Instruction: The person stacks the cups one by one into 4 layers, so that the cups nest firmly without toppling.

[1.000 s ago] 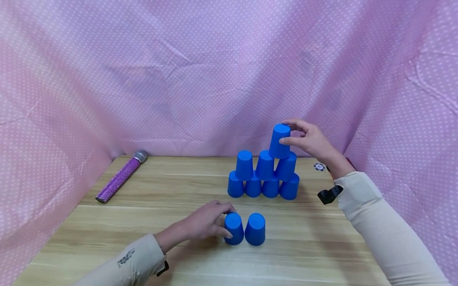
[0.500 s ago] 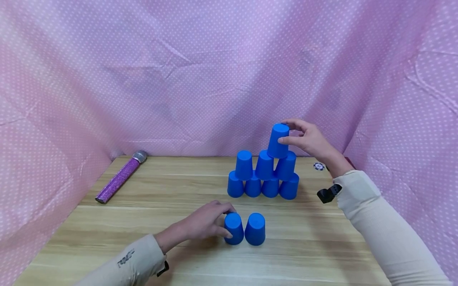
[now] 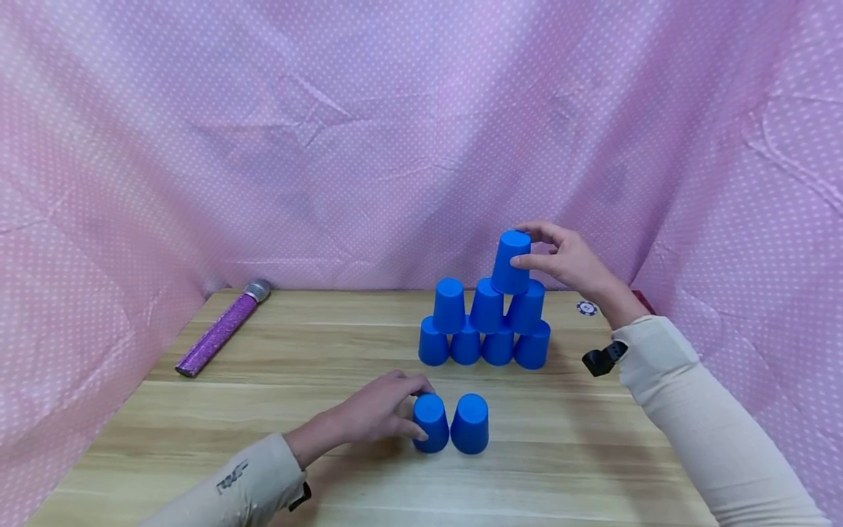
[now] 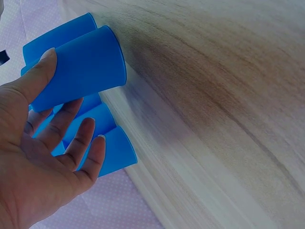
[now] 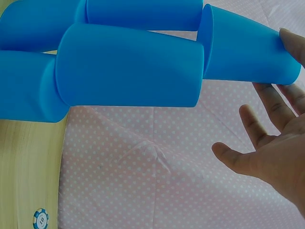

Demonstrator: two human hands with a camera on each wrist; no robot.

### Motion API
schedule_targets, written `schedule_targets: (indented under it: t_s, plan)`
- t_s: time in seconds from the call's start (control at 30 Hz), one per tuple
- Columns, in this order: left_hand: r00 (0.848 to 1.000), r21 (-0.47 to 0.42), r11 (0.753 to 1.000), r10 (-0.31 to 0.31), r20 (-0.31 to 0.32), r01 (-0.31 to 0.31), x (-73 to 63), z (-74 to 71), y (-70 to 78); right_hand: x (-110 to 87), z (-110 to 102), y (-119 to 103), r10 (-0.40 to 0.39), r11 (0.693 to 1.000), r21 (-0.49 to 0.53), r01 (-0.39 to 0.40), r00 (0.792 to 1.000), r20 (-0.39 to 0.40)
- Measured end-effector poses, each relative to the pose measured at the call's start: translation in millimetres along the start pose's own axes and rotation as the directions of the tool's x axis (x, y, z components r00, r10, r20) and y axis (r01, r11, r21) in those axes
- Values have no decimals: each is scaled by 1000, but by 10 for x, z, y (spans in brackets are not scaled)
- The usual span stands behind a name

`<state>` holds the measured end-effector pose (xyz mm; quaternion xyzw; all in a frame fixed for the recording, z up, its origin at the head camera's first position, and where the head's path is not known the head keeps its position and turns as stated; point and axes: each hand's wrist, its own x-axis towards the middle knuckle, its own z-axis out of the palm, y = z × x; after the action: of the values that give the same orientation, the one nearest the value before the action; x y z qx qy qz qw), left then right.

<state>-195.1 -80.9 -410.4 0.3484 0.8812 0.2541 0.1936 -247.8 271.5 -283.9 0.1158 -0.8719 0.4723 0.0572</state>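
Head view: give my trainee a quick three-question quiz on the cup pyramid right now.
1. True or false: the right hand holds the top cup.
2. How many cups form the pyramid's bottom row?
3. The left hand grips: A) the near-left cup B) the microphone C) nothing.

Key: 1 true; 2 four; 3 A.

Makeshift recording booth, pink dotted cloth [image 3: 369,132], wooden table [image 3: 316,351]
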Motion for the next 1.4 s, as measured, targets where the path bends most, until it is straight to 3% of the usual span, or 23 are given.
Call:
schedule_targets:
  t_s: [1.4]
  plan:
    - [1000, -3, 1000, 11, 6, -11, 2, -6, 6, -17, -20, 51, -17, 999, 35, 17, 1000, 2]
